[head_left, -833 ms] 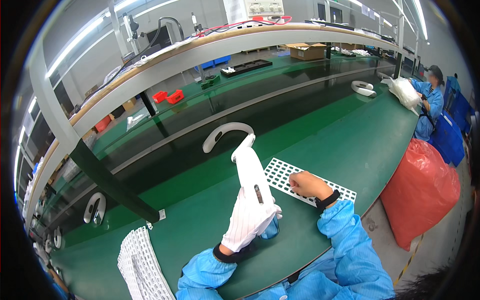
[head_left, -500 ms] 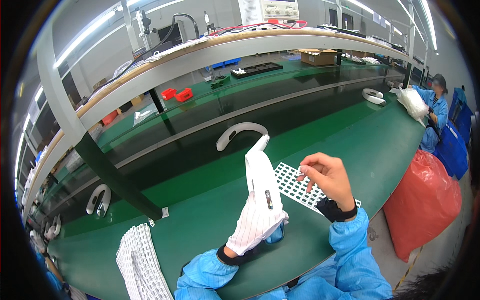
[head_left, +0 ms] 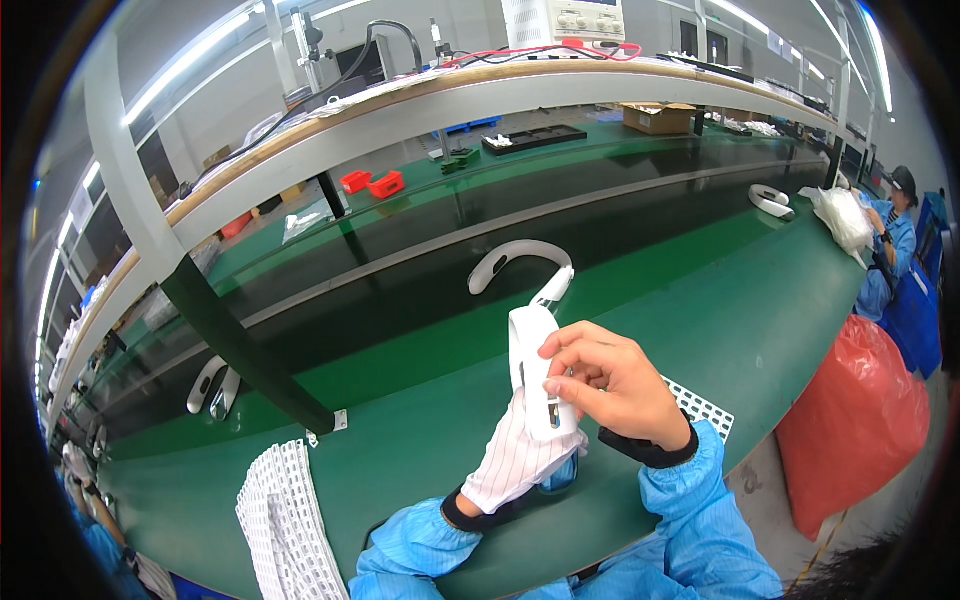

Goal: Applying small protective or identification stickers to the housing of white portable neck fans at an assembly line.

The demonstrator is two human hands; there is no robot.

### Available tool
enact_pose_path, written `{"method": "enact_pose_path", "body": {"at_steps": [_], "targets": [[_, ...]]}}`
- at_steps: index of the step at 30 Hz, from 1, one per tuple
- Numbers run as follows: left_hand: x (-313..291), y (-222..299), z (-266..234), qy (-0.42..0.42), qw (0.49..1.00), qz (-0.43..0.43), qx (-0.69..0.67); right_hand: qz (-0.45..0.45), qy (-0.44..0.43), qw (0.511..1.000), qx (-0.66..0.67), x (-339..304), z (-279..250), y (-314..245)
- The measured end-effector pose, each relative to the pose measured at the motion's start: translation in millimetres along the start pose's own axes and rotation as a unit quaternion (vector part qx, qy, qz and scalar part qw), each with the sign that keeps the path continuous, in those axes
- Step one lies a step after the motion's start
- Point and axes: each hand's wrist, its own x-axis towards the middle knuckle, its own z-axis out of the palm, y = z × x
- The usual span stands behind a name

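My left hand (head_left: 515, 460), in a white striped glove, grips a white curved neckband device (head_left: 532, 340) and holds it upright above the green table. A dark slot shows near its lower end. My bare right hand (head_left: 625, 385) is closed, with thumb and fingertips against the device just above that slot. Anything pinched there is hidden by the fingers. Partly behind the right wrist lies a white perforated sheet (head_left: 705, 408). Another neckband device (head_left: 520, 250) rests on the dark belt just beyond my hands.
White perforated sheets (head_left: 285, 520) are piled at the left, near a table post (head_left: 250, 345). More neckbands lie far left (head_left: 205, 385) and far right (head_left: 770, 200). Red bins (head_left: 385, 184) stand beyond the belt. A large red bag (head_left: 850, 420) and a co-worker (head_left: 900, 235) are at right.
My right hand has moved left from above the perforated sheet onto the device, earlier with a small white piece at its fingertips. The left hand still holds the device. The view has shifted slightly.
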Motion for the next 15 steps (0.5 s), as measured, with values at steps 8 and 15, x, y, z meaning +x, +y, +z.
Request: {"method": "enact_pose_path", "body": {"at_steps": [8, 15], "targets": [[2, -2, -5, -0.018, 0.997, -0.013, 0.07, -0.011, -0.035, 0.995, -0.09, 1, -3, -9], [4, -1, -5, -0.03, 0.993, -0.007, 0.117, -0.01, -0.032, 0.996, -0.087, 0, -2, -11]]}}
